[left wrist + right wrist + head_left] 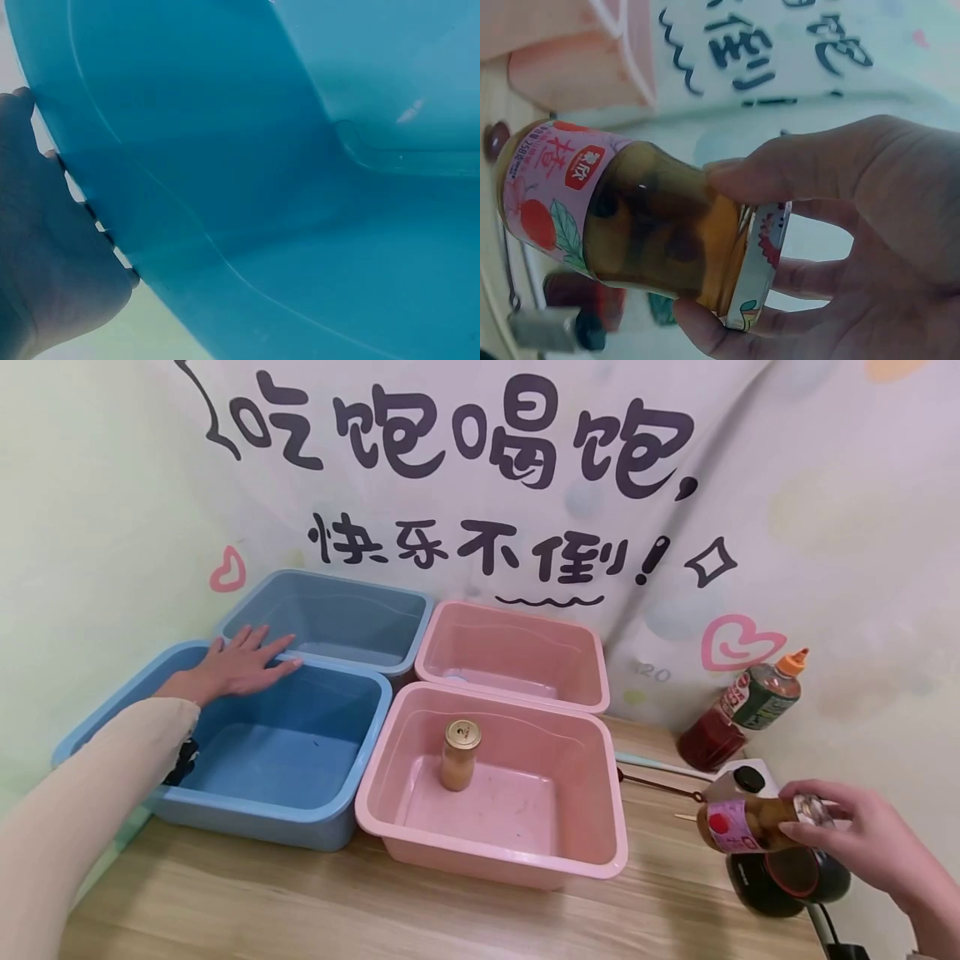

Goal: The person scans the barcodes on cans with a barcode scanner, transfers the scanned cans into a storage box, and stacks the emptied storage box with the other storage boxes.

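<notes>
My right hand point(862, 827) grips a glass jar point(742, 827) near its lid, thumb on one side and fingers on the other. In the right wrist view the jar point(652, 217) lies tilted on its side, with a pink fruit label and dark round pieces in amber liquid. It is held up at the right, above a black round device point(765, 887). My left hand point(243, 668), fingers spread, rests at the rim between the front blue bin point(255, 808) and the back blue bin point(337, 610). A gold-lidded jar point(459, 767) stands upright in the front pink bin point(487, 862).
Behind the front pink bin sits another pink bin point(517, 647). A red sauce bottle point(708, 739) with an orange tip leans at the back right, near a small black-capped container point(742, 782) and a thin brown stick point(660, 785). Something dark point(182, 762) lies in the front blue bin.
</notes>
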Available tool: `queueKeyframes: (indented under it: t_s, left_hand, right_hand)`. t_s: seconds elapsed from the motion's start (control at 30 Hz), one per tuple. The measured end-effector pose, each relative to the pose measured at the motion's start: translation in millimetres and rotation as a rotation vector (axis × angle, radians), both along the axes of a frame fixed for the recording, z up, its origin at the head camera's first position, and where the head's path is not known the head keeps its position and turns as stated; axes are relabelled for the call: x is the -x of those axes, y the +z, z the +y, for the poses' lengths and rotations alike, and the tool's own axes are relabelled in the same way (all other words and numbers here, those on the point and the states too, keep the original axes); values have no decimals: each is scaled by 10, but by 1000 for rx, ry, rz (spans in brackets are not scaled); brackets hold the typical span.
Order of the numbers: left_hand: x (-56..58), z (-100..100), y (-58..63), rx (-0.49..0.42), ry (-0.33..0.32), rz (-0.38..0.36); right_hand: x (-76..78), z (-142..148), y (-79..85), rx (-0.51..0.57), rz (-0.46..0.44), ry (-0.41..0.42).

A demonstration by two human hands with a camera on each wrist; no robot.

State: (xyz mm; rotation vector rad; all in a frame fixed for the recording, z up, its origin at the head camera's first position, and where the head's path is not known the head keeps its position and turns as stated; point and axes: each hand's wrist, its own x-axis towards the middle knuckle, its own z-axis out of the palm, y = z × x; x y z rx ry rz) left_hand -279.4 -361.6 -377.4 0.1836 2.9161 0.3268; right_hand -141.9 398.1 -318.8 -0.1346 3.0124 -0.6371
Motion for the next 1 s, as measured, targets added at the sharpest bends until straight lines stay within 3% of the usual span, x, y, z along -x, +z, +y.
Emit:
queueKeyframes:
  t_s: [0.4, 1.0]
  left_hand:
    - [-5, 20, 12, -5, -5, -3]
    - [-9, 12, 0, 8, 2, -3]
  right_hand:
    - [-75, 237, -324, 9, -226, -149]
    - [-90, 359, -456, 17, -230, -139]
